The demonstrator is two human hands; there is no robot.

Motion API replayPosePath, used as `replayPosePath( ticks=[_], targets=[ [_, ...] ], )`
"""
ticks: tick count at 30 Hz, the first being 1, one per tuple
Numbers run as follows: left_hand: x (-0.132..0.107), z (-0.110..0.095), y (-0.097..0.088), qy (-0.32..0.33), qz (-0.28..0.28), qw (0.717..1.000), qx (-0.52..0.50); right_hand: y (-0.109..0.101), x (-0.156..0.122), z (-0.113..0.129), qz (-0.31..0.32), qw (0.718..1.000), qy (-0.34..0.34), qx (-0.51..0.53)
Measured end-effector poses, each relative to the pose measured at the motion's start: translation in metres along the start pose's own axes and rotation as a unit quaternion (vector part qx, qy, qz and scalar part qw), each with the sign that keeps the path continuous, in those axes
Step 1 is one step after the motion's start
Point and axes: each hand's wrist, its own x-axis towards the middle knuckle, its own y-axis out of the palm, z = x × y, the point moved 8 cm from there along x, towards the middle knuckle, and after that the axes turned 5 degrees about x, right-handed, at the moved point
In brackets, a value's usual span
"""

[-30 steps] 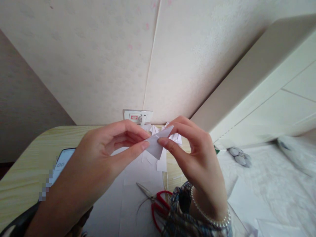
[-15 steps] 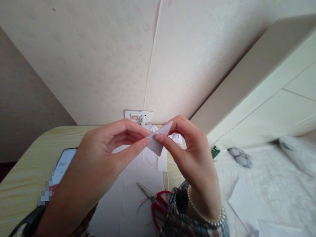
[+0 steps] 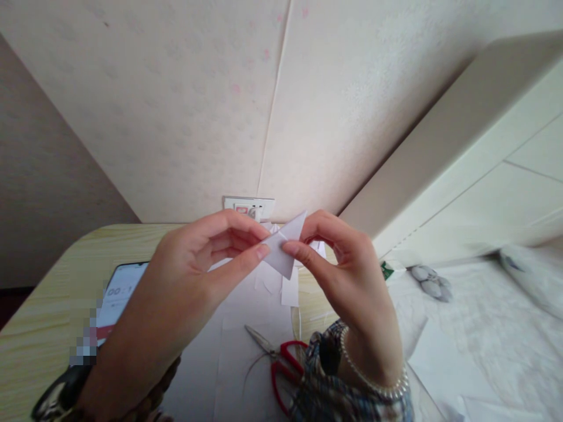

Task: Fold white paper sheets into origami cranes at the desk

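Note:
A small folded piece of white paper (image 3: 285,249), roughly triangular, is held up above the table between both hands. My left hand (image 3: 211,252) pinches its left corner between thumb and index finger. On the paper's right side, my right hand (image 3: 338,252) grips it, the thumb pressed on the front face and the fingers behind. A short crease shows near the right thumb. Below the hands, red-handled scissors (image 3: 281,357) lie partly open on white sheets of paper (image 3: 197,357). The right sleeve covers part of their handles.
A phone (image 3: 118,293) lies on the wooden table (image 3: 48,310) at the left. At the wall stands a socket (image 3: 249,206) with a plug in it. Other white paper pieces (image 3: 289,290) lie behind the hands. To the right, a sheet (image 3: 444,363) rests on a pale patterned surface.
The right thumb has shifted slightly on the paper, showing more of its crease. Both hands keep their pinch, and the view has moved a little.

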Motion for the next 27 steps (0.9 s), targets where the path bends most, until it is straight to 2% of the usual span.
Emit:
replayPosePath(
  ticks=[4,8,13,17,27],
  targets=[
    [0.0,0.002,0.003,0.001,0.02,1.0,-0.012,0.004,-0.001,0.005,0.007,0.998,-0.018,-0.053],
    [-0.001,0.001,0.003,0.004,0.02,1.0,-0.003,0.008,-0.003,0.009,0.019,0.998,-0.025,-0.058],
    [-0.003,-0.005,-0.004,0.02,-0.024,0.999,0.038,0.006,-0.004,0.011,0.027,0.999,-0.03,-0.01],
    [-0.003,-0.005,-0.004,0.013,-0.04,0.999,0.018,0.004,-0.005,0.009,0.036,0.999,-0.018,-0.009],
    [0.0,-0.002,-0.001,-0.006,0.002,1.0,-0.02,-0.002,-0.003,0.011,0.005,1.0,-0.031,0.004]
  ],
)
